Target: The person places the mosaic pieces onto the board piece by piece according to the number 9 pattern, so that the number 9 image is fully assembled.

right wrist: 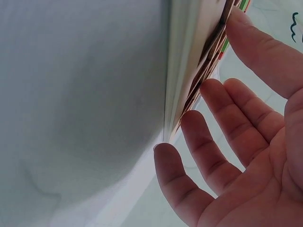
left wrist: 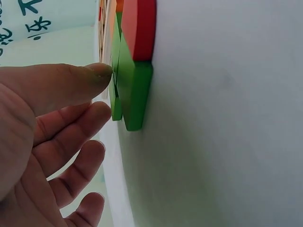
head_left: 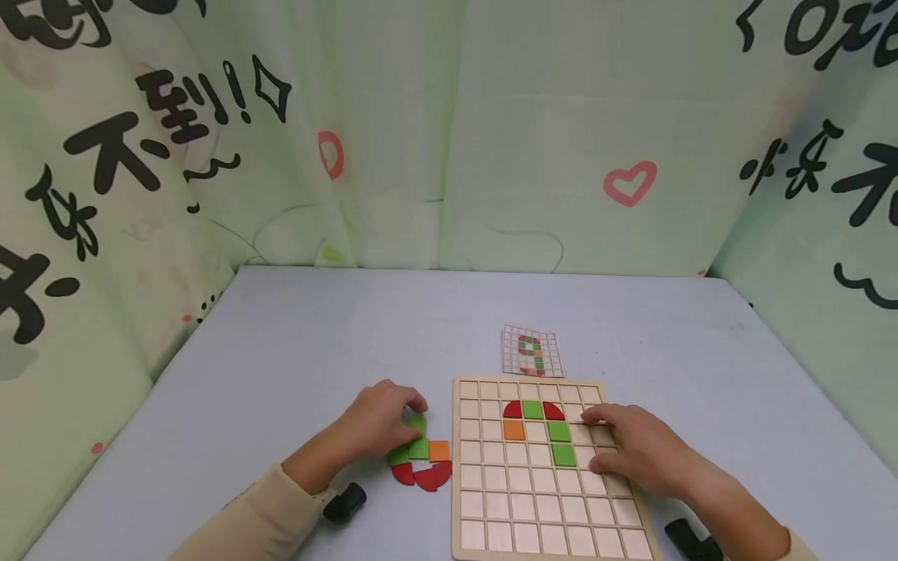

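Observation:
My left hand (head_left: pixel 382 417) reaches over a small cluster of loose tiles left of the wooden grid board (head_left: pixel 491 502). Its thumb and index fingertips are right at a green square tile (head_left: pixel 418 425); the other fingers are loosely bent and spread in the left wrist view. Around it lie a green tile (left wrist: pixel 135 94), an orange square (head_left: pixel 439 450) and red quarter-round tiles (head_left: pixel 403 473). On the board, red, green and orange tiles (head_left: pixel 532 410) form a hooked pattern. My right hand (head_left: pixel 641 448) touches the board's right side with spread fingers, holding no tile.
A small pattern card (head_left: pixel 532 351) with a coloured grid design lies behind the board on the white table (head_left: pixel 337 327). Black wrist devices (head_left: pixel 344 503) sit by both wrists. Printed curtains (head_left: pixel 533 132) enclose the table's back and sides.

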The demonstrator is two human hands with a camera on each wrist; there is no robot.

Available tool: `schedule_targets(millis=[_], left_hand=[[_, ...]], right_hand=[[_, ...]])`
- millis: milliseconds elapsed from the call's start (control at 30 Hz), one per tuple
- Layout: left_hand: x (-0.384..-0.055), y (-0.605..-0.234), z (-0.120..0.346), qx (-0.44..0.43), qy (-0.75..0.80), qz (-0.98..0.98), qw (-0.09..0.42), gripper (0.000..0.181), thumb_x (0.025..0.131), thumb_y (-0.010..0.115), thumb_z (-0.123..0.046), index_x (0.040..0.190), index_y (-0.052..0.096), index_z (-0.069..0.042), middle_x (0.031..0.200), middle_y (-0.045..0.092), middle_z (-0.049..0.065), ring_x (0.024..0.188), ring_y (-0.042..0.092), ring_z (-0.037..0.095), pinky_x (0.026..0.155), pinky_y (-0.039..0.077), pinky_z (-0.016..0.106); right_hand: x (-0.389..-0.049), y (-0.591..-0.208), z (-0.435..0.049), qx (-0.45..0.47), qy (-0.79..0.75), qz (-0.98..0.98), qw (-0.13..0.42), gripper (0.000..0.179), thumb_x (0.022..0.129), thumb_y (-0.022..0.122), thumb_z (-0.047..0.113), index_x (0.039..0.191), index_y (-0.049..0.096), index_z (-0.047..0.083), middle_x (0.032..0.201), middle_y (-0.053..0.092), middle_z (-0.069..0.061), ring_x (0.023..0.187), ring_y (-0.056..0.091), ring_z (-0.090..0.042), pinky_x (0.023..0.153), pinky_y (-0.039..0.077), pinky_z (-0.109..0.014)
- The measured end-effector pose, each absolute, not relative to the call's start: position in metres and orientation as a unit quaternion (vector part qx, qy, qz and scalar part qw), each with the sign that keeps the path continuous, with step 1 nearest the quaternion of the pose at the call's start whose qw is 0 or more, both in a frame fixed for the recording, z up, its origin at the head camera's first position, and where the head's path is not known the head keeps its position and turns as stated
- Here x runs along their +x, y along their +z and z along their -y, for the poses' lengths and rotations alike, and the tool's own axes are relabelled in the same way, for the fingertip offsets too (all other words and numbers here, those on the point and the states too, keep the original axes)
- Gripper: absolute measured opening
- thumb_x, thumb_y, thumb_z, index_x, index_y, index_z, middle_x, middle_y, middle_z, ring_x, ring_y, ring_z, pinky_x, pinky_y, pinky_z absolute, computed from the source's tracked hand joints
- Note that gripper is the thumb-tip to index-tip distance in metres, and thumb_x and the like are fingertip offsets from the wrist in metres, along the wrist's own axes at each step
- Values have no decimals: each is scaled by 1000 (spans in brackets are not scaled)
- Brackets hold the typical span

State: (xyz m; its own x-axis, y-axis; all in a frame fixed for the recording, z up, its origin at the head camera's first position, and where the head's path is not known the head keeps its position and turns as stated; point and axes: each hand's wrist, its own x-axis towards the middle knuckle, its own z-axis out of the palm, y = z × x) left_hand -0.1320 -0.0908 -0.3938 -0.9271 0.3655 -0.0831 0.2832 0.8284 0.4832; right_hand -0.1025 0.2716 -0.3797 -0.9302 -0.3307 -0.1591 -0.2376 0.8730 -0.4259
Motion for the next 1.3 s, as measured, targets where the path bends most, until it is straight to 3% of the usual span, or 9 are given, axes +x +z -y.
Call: schedule_targets(millis=[1300], left_hand=[[-129, -389, 96, 170, 234, -952, 105, 25, 82, 82, -12, 105, 74, -11, 93, 63, -3, 88, 50, 17, 63, 47, 26]], right_hand=[[-100, -378, -272, -148, -189, -963, 121, 57, 79, 83, 25, 128, 62, 6, 126, 62, -13, 119, 54, -39, 98, 42, -57]])
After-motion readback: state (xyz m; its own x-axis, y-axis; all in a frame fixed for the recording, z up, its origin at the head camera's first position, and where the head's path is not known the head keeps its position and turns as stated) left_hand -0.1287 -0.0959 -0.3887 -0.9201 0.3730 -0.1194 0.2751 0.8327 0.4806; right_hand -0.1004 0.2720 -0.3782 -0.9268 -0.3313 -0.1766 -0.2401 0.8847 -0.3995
